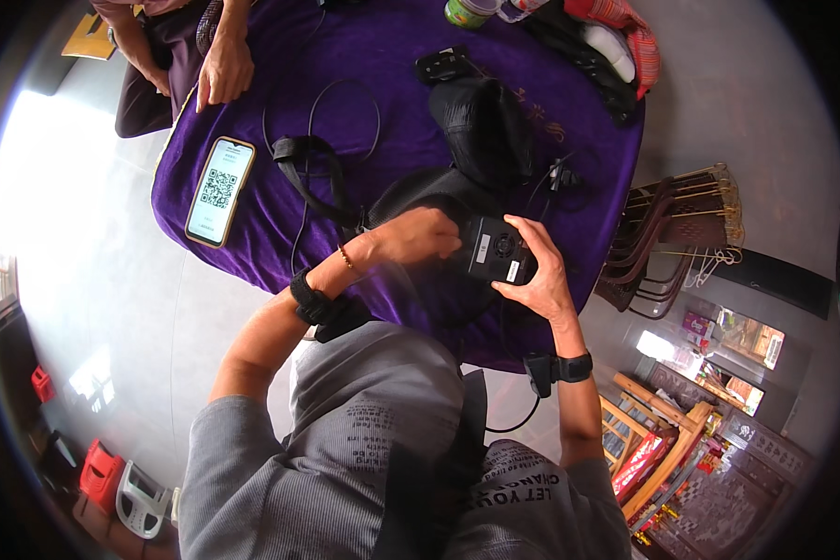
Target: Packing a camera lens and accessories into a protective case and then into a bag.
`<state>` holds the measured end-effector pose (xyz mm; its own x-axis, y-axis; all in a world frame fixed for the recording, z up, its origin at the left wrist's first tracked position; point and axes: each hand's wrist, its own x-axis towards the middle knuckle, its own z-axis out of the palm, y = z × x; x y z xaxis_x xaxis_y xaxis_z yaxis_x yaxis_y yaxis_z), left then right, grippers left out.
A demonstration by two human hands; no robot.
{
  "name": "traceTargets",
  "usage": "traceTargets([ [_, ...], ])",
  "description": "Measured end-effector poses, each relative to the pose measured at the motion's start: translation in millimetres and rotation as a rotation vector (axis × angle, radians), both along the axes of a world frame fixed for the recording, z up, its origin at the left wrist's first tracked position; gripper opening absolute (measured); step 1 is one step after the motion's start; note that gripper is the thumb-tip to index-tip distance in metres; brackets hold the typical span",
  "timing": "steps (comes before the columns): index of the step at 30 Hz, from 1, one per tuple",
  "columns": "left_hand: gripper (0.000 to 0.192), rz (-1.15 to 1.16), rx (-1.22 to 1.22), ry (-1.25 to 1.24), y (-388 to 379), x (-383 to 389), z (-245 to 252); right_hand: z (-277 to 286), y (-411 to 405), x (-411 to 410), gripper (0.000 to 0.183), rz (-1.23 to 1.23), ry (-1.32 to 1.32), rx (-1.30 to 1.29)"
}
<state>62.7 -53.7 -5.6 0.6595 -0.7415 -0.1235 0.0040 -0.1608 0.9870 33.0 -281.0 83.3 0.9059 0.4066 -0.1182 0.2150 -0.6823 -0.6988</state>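
Note:
My right hand [542, 273] grips a small black electronic box [493, 245] by its right side, thumb below and fingers above. A round fan grille and two white labels with writing show on the box's face. Just left of the box, my left hand [420, 236] has its fingers curled; whether anything sits between them is hidden. Beyond my hands lie a black mesh bag [420, 192] and a bulky black pouch [483, 129]. A black strap [311, 164] loops on the purple tablecloth [350, 63] at the left.
A smartphone [220, 192] showing a printed code lies near the table's left edge. Thin black cables [374, 115] cross the cloth. Another person's hand [225, 70] rests at the far left corner. A black device [441, 64] and a plastic tub [469, 12] sit farther back; stacked chairs [651, 238] stand right.

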Motion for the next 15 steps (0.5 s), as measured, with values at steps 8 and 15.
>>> traceTargets([
  [8,0.028,-0.027,0.010,0.010,-1.0,1.0,2.3,3.6,1.7,1.3,0.081,0.034,-0.041,-0.031],
  [15,0.026,0.043,-0.083,0.043,-3.2,-1.4,3.3,7.1,3.4,6.7,0.081,0.029,-0.030,-0.041],
])
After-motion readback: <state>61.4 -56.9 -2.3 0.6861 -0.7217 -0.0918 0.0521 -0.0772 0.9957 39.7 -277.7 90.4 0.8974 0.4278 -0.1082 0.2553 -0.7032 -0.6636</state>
